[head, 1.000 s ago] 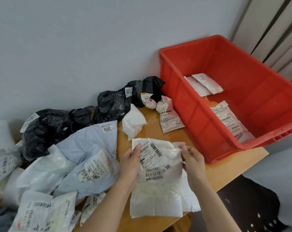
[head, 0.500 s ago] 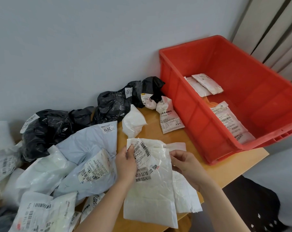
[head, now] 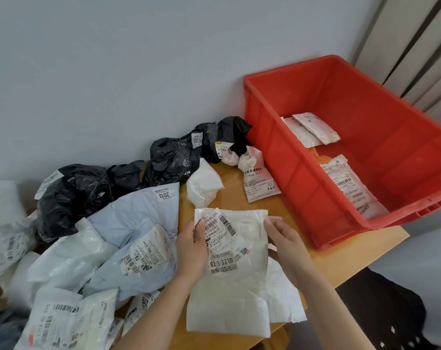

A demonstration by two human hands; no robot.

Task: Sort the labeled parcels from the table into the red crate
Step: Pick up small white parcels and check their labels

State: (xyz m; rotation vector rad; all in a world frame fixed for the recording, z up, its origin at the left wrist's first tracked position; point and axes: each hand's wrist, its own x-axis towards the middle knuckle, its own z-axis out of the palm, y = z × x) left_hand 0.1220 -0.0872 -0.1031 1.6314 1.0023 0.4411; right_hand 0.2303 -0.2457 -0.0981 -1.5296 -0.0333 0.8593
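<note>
At the near edge of the tabletop [head: 345, 261], between my two hands, I hold a white labelled parcel [head: 236, 279] flat, its label facing up at me. My left hand [head: 193, 245] pinches its upper left corner, thumb on the label; my right hand [head: 284, 239] grips the upper right edge with curled fingers. Neither hand is free. The parcel's long axis runs roughly 12 to 6 o'clock, its lower end hanging past the tabletop edge over a second white sheet.

From the parcel, the red crate [head: 285, 160] lies toward 2 o'clock, its near wall just beside my right hand, so I judge the right hand better placed to carry the parcel over. Three or so white parcels already lie inside the crate.

Toward 9 and 10 o'clock the pile waits: a pale blue mailer [head: 138, 218], black bags [head: 75, 195] along the wall, and a small printed pouch [head: 261, 184] at 12 o'clock, close against the crate's wall.
</note>
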